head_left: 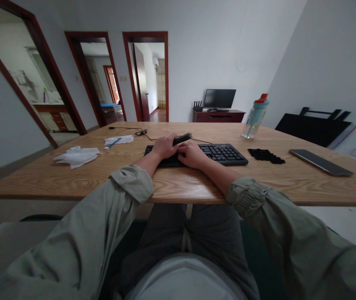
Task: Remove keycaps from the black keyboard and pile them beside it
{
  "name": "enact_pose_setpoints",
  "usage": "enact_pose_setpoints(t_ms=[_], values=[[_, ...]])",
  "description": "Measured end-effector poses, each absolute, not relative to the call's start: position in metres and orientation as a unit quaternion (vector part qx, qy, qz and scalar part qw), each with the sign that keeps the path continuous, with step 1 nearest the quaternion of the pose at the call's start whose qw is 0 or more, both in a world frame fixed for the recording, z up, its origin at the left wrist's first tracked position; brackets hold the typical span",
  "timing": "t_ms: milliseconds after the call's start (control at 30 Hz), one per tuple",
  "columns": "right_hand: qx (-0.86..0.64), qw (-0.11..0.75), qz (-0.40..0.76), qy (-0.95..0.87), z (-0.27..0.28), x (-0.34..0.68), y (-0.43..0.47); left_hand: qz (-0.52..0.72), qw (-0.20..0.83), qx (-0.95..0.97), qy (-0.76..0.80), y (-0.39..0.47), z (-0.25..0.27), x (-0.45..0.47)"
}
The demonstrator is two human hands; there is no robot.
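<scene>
A black keyboard [228,155] lies on the wooden table in front of me. My left hand [164,146] is over its left part, fingers closed on a slim black brush [182,138] that points up to the right, with a bristly-looking tip. Right beside it, my right hand [193,155] rests low over the middle keys with its fingers curled in. Whatever those fingertips hold, if anything, is hidden. The two hands touch or nearly touch, and they cover much of the keyboard's left half.
White tissues [77,156] and a blue stick on a white wipe [118,141] lie left. A black cable [141,132] runs behind the keyboard. Rightward are small black pieces [266,156], a phone [320,162] and a water bottle [255,118]. The table's front edge [184,201] is near me.
</scene>
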State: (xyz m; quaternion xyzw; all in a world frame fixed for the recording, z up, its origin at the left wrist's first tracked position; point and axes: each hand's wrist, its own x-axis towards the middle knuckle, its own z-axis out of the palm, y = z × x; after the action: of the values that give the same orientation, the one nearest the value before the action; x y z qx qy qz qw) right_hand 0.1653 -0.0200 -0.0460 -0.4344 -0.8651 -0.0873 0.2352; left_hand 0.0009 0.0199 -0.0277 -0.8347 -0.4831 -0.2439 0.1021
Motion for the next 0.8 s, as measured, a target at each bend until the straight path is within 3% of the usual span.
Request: enact_pose_setpoints(t_ms=[800], values=[[-0.440, 0.248, -0.107, -0.857, -0.0499, 0.1613, -0.0205, -0.295, 0.132, -0.827, -0.460, 0.0203, -0.0329, 0.0008]])
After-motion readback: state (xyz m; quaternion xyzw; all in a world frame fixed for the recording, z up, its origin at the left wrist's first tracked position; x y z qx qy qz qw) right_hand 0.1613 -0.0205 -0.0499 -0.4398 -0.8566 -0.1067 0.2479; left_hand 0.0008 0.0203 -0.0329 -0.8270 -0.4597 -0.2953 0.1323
